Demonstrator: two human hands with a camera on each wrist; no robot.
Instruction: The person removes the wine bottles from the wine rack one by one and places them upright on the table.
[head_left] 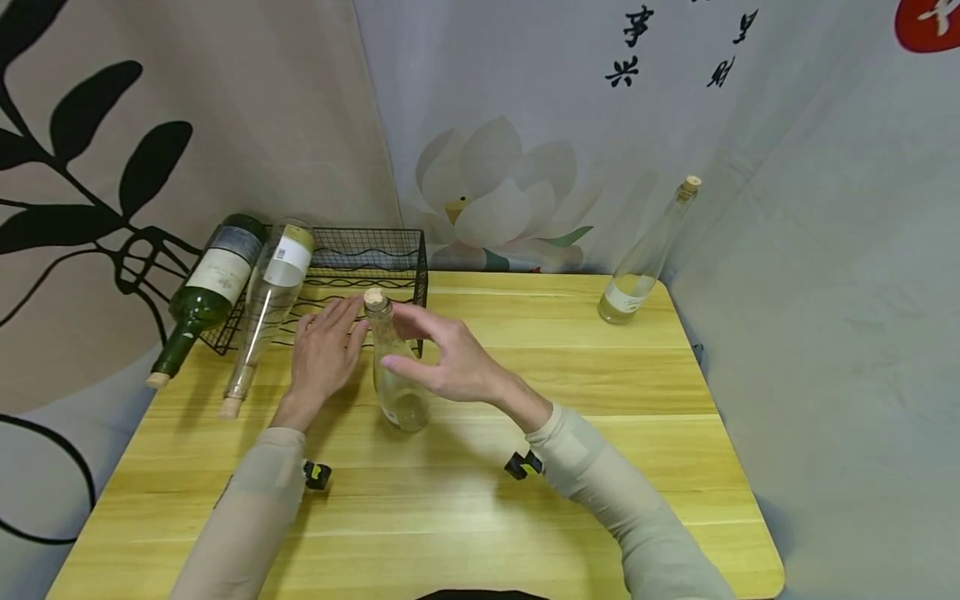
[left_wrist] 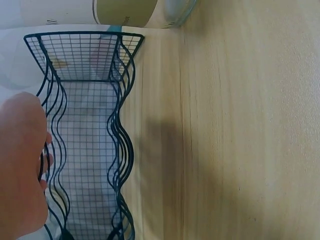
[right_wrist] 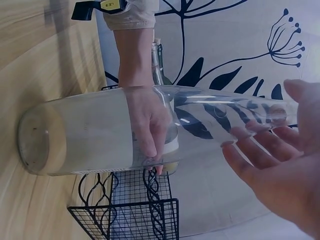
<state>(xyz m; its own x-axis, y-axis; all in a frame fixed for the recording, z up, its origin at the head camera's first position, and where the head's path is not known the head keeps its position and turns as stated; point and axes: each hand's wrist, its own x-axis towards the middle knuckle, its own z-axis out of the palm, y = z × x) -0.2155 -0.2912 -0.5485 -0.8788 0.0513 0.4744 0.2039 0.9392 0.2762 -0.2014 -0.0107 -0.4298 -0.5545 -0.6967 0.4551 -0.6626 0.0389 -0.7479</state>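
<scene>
A clear glass bottle (head_left: 395, 385) with a cork (head_left: 375, 298) stands on the table before the rack. My right hand (head_left: 450, 354) is at its neck, thumb apart from the fingers; in the right wrist view the fingers (right_wrist: 260, 150) lie along the far side of the glass and the thumb stays off it. At the near rail of the black wire rack (left_wrist: 87, 125), my left hand (left_wrist: 20, 165) holds the wire, its fingertips showing past it. A green bottle (head_left: 222, 275) and another clear bottle (head_left: 288, 265) lie across the rack's left part, corks toward me.
Another corked clear bottle (head_left: 636, 283) stands at the table's back right corner. A printed cloth (head_left: 495, 192) hangs behind the wooden table (head_left: 600, 400). Small black devices (head_left: 523, 465) are strapped at both wrists.
</scene>
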